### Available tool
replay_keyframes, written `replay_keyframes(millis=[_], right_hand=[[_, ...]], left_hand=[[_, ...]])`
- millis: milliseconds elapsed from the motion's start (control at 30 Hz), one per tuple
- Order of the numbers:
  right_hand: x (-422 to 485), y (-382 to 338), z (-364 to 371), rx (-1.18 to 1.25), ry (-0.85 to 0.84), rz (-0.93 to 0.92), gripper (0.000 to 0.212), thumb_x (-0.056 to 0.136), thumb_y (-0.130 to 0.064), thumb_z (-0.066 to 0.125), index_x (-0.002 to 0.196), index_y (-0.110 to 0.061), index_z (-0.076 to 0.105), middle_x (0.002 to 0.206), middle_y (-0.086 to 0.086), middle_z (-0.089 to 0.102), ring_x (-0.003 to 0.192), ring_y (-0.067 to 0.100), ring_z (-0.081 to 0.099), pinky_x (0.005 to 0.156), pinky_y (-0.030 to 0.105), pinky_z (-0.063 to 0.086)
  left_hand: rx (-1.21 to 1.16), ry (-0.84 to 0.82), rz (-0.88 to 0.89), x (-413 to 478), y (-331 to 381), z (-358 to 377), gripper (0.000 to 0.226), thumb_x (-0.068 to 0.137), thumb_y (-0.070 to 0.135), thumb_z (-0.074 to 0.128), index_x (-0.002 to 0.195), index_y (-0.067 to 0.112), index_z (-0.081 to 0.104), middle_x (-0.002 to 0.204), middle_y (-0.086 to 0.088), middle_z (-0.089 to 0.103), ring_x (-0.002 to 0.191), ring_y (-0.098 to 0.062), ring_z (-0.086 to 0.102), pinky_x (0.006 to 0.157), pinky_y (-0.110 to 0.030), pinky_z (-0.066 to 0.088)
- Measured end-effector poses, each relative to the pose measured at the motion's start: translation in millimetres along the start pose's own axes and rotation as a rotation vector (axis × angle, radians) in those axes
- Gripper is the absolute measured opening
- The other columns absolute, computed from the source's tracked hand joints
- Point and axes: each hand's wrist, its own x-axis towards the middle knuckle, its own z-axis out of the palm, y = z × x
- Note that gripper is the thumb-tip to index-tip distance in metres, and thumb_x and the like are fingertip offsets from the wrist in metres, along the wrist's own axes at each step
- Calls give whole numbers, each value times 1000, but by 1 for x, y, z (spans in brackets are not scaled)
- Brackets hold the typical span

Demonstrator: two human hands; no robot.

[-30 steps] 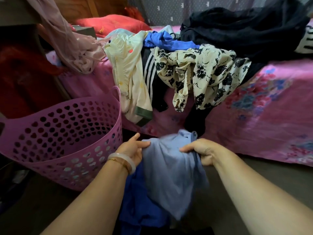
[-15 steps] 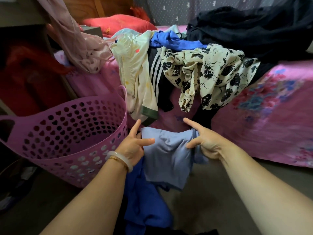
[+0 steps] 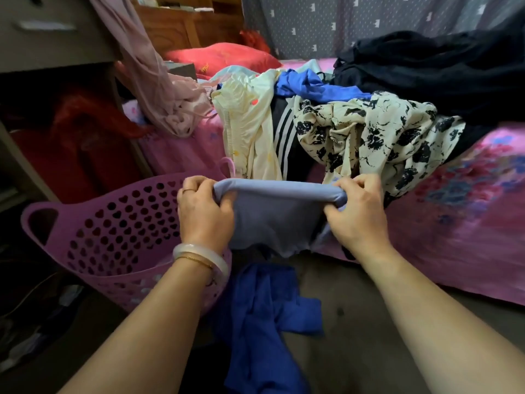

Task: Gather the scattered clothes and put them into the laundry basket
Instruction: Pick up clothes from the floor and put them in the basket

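A light blue garment [image 3: 274, 214] hangs stretched between my two hands in front of the bed. My left hand [image 3: 203, 213] grips its left end, fingers curled over the fold. My right hand [image 3: 356, 211] grips the right end the same way. The purple laundry basket [image 3: 113, 223] with heart-shaped holes stands on the floor just left of my left hand; its inside looks empty. A dark blue garment [image 3: 264, 322] lies on the floor below the held one. More clothes are piled on the bed: a cream floral top [image 3: 375, 137], a pale yellow garment [image 3: 247, 129], a black pile [image 3: 440, 72].
The bed with a pink flowered sheet [image 3: 454, 223] fills the right side. A red pillow [image 3: 221, 56] and a pink sheer cloth [image 3: 159, 89] lie at the back left. A wooden cabinet [image 3: 42, 32] with red cloth under it stands behind the basket.
Both hands lifted the light blue garment higher and pulled apart, stretching it flat between them. My fingers went from loose to curled round its ends.
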Motion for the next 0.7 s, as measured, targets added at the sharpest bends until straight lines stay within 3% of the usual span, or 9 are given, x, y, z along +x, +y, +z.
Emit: replay_keyframes(millis=[100,167,233,400,533,633,700], right_hand=[[8,-23,10,342,39,231,18,75,-15,71,84,-16,55,95,12,57,90,26,54,75,26,39],[12,-47,23,597,13,419,22,77,-20,72,88,-14,54,85,2,59,86,24,59,73,29,44],[13,-70,37,730,29,504,28,77,-25,75,93,-13,55,86,1,62,87,23,63,75,32,50],[29,-133,72,919,-12,548,39,77,-27,79,104,-12,55,93,-1,63,83,12,63,72,27,51],[46,-182,104,1109,-134,638,44,75,-29,81,109,-6,62,98,5,69,86,20,69,73,32,58],[58,-209,136,1136,-162,627,34,77,-25,79,99,-5,61,87,2,67,80,18,66,71,31,56],[62,-218,159,1065,-265,639,37,78,-25,78,103,-6,58,86,3,64,79,19,64,70,30,54]], left_hand=[[-244,-21,-120,14,2,-12,27,93,30,54,71,20,41,69,4,47,66,-14,45,67,-35,38],[-322,33,-134,24,-1,-21,22,96,30,50,83,13,46,64,8,42,58,-8,41,61,-31,34],[-345,95,-145,36,-6,-28,22,98,30,47,93,9,48,65,9,44,59,-5,43,62,-30,34],[-315,207,-186,79,-38,-54,21,98,34,45,91,15,40,67,8,44,62,-15,45,64,-29,37],[-363,337,-243,110,-61,-75,21,98,35,45,92,16,40,70,11,46,61,-3,46,64,-25,35],[-398,421,-271,134,-82,-85,22,97,38,46,100,17,45,76,11,50,73,-12,55,70,-28,43],[-324,387,-362,147,-102,-85,27,97,37,47,112,15,47,90,4,58,89,-23,60,77,-31,45]])
